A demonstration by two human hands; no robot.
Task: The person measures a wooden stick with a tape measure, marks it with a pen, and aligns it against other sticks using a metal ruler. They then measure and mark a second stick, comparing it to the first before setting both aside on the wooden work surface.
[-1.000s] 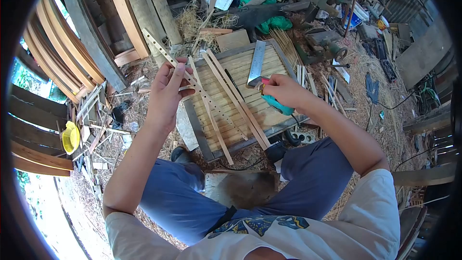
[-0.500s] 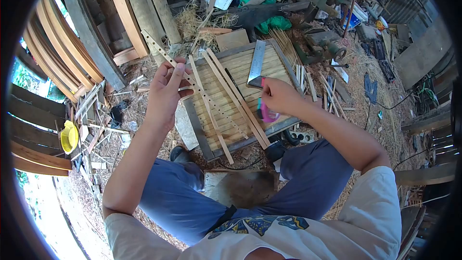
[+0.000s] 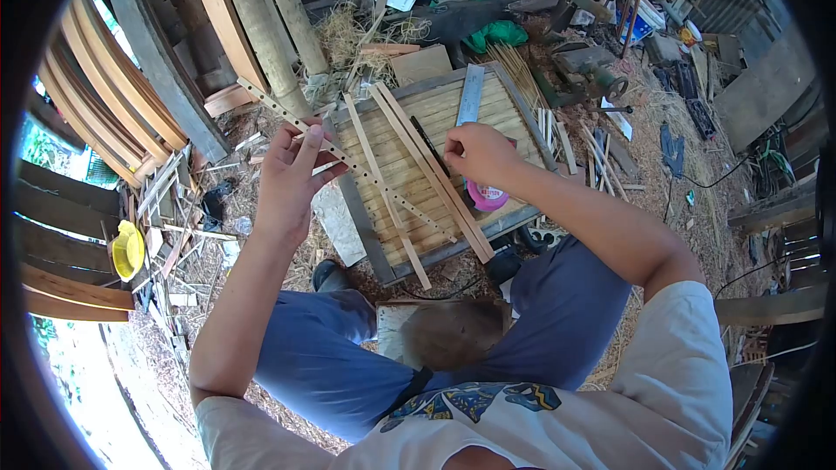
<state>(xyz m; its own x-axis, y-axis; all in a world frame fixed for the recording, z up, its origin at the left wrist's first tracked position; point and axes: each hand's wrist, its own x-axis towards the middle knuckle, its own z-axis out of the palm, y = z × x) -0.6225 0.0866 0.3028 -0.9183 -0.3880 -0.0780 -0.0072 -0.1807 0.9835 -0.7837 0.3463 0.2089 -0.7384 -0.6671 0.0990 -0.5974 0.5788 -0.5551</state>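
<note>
My left hand (image 3: 292,161) is closed around a thin wooden strip with a row of holes (image 3: 396,198), which slants over the low slatted bench. My right hand (image 3: 482,152) is above the bench with its fingers curled together; anything between them is hidden. Just beyond it lies the metal blade of a try square (image 3: 470,94), its handle covered by the hand. A pink tape measure (image 3: 489,198) sits below that wrist. Two long wooden strips (image 3: 422,161) lie side by side, a dark slim stick (image 3: 428,144) against them. Another thin strip (image 3: 386,189) rests to their left.
The bench's grey frame (image 3: 366,231) stands in front of my knees. Curved timber pieces (image 3: 165,61) lean at the left, near a yellow basin (image 3: 128,251). Wood offcuts (image 3: 601,165) and shavings litter the ground. A rusty machine (image 3: 592,74) stands at the back right.
My right hand has moved a little left and away from me, now hiding the square's handle and showing more of the tape measure. The left hand and holed strip have shifted slightly.
</note>
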